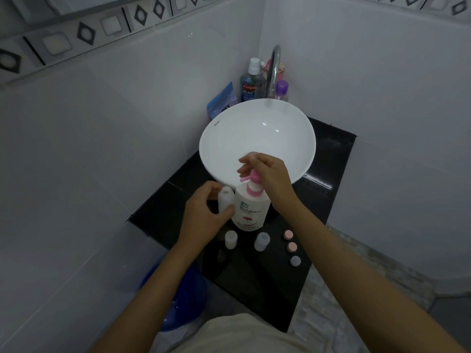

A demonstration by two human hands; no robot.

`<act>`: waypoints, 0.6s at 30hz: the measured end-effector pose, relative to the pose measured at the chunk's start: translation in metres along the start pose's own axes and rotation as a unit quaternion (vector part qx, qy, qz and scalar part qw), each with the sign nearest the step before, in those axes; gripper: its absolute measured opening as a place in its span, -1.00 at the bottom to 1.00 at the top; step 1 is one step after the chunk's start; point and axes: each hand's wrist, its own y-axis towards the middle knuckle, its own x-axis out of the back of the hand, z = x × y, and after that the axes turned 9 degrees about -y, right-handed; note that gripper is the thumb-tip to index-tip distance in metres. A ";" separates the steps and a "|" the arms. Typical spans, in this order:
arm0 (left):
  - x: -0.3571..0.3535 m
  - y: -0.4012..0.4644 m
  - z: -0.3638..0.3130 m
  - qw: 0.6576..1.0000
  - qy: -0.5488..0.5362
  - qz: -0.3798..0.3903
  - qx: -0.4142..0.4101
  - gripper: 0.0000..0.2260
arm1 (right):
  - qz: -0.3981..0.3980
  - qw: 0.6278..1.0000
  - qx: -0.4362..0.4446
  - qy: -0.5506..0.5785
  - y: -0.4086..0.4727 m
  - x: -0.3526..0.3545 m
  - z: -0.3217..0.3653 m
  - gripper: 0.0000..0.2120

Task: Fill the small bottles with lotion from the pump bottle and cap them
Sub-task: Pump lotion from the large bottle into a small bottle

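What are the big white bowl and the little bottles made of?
The sink basin looks like glazed ceramic: smooth, white, with shiny highlights. The small bottles look like frosted, cloudy plastic. The black counter seems polished stone or tile, since it reflects light.

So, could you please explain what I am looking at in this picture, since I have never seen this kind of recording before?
There is no machine here. A person wears a camera on the head, so the single picture looks forward and down at their own arms. The left hand holds a small bottle up beside the pump bottle, near its pink spout. The right hand rests on top of the pump. Everything stands on a black counter in front of a white basin. Nearer the person stand two more small bottles, uncapped, and three loose caps, two pink and one grey. Toiletries stand behind the basin by the tap.
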 end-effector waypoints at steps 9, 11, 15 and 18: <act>0.002 0.010 -0.015 0.999 0.027 0.000 -0.032 -0.76 | -0.020 0.996 0.001 -0.083 0.000 -0.006 -0.008 -0.62; 0.002 0.011 -0.016 0.999 0.037 0.001 -0.037 -0.75 | -0.027 0.994 0.013 -0.104 0.001 -0.006 -0.010 -0.62; 0.004 0.013 -0.013 0.998 0.052 -0.006 -0.042 -0.72 | -0.031 0.990 0.030 -0.133 0.001 -0.006 -0.012 -0.62; 0.008 0.012 -0.012 0.997 0.064 -0.008 -0.046 -0.71 | -0.031 0.991 0.024 -0.129 0.002 -0.005 -0.013 -0.61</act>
